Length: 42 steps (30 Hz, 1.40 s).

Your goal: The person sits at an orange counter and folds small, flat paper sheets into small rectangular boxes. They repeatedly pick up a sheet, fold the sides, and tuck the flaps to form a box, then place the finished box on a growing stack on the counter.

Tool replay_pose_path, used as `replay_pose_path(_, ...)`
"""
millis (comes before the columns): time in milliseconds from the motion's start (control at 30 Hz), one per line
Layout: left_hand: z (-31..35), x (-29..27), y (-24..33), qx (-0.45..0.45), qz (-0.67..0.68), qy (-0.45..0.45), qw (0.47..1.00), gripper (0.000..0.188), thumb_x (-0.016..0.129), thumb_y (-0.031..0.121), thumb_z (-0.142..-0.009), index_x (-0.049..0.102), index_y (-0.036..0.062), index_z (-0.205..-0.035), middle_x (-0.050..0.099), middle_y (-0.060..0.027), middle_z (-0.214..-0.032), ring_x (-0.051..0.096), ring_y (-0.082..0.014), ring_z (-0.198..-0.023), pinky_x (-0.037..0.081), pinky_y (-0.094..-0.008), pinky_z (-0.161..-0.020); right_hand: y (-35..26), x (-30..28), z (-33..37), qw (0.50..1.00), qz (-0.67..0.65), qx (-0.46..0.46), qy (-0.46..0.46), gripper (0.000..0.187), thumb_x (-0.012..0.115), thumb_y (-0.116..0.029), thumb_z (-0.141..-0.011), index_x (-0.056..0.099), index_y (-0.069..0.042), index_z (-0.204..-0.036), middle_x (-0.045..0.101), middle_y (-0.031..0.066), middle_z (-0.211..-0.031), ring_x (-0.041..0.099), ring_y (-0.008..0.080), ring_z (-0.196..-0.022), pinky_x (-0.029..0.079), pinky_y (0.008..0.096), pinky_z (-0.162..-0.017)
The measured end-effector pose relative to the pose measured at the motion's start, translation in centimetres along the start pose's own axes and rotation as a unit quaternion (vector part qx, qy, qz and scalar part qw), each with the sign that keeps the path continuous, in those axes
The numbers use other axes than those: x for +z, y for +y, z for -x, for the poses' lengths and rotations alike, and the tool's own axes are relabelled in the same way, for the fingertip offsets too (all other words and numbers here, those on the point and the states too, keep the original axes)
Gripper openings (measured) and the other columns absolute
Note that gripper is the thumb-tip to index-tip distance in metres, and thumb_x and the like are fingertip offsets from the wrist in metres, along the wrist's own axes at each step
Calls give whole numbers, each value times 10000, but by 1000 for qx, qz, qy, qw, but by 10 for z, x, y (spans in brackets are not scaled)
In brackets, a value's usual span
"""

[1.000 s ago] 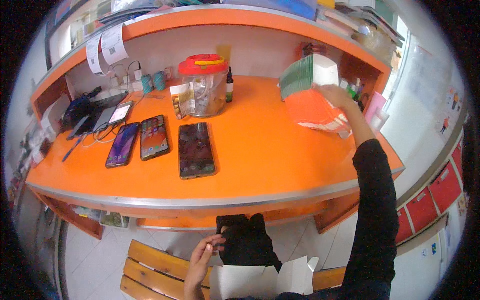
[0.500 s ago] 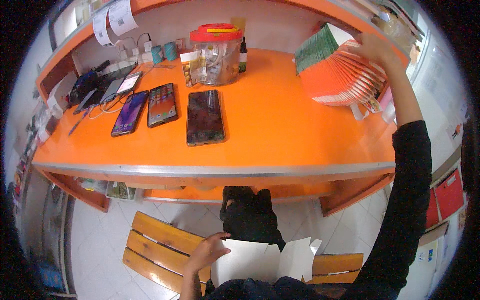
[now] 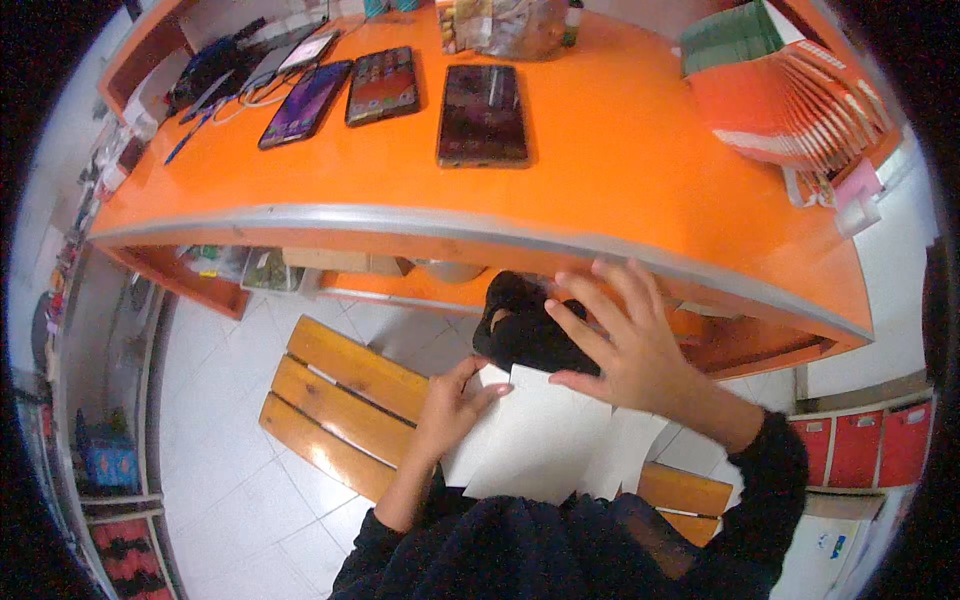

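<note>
On my lap lies a piece of white folded card (image 3: 535, 440) with cut flaps, which looks like a flattened carton or sleeve. Its upper left edge is pinched between the thumb and fingers of my left hand (image 3: 455, 405). My right hand (image 3: 630, 350) is open over the card's upper right side, its fingers spread and its thumb near the edge. Whether that thumb touches the card I cannot tell. A stack of orange-and-green folded packets (image 3: 790, 100) stands at the right end of the orange desk (image 3: 620, 150).
Three phones lie on the desk: a dark one (image 3: 484, 115), one with a lit screen (image 3: 383, 86) and a purple-blue one (image 3: 305, 105). Behind them is a clear plastic jar (image 3: 530, 30). Cables and a black bag (image 3: 215, 75) sit far left. The wooden bench (image 3: 340, 400) is beneath me.
My right hand has come down from the packet stack to the white card. The view has tilted downward, and my left hand still grips the card.
</note>
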<state>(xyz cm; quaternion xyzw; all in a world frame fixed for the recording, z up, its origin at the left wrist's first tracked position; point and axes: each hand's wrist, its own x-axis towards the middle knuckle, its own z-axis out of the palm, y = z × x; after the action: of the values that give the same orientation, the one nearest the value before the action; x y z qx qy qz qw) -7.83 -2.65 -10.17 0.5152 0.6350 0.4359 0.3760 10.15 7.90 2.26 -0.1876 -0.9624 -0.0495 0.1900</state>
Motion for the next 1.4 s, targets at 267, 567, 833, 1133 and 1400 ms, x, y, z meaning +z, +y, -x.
replay_pose_path(267, 0, -8, 7, 10, 25, 8, 1000, 217, 639, 182, -729, 560, 16, -845, 589, -68, -711, 539, -103, -639, 418, -240, -571, -23, 80, 52, 928, -332, 168, -11, 330, 662, -173, -637, 566, -50, -927, 542, 104, -846, 540, 251, -791, 449, 313, -688)
replay_pose_path(567, 5, -16, -16, -27, 378, -91, 921, 512, 475, 383, -822, 393, 25, -1178, 472, -87, -1116, 449, -148, -1003, 341, -271, -858, -33, 90, 66, 947, -268, 152, 95, 117, 582, 11, -682, 570, -24, -793, 592, 90, -837, 592, 214, -705, 484, 278, -597)
replay_pose_path(833, 13, -13, -21, -60, 361, -125, 922, 589, 440, 439, -825, 327, 36, -1239, 421, -97, -1180, 413, -165, -1059, 312, -284, -896, -41, 84, 61, 956, -208, 100, 181, 138, 546, 75, -650, 552, 10, -772, 585, 157, -901, 523, 309, -960, 423, 398, -816)
replay_pose_path(1133, 23, -8, -36, -104, 422, -278, 857, 579, 505, 348, -812, 284, 61, -1264, 382, -49, -1209, 353, -154, -1107, 292, -295, -911, -38, 91, 90, 936, -327, 126, 34, 217, 473, 76, -696, 525, -17, -884, 529, 134, -1048, 489, 275, -1004, 385, 389, -852)
replay_pose_path(1400, 31, 7, -43, -44, 531, -250, 808, 654, 598, 352, -720, 293, 74, -1228, 313, -65, -1230, 323, -186, -1132, 296, -298, -916, -48, 84, 81, 836, -512, 194, 45, 62, 374, -83, -861, 360, -22, -858, 583, 154, -951, 456, 295, -1068, 341, 384, -887)
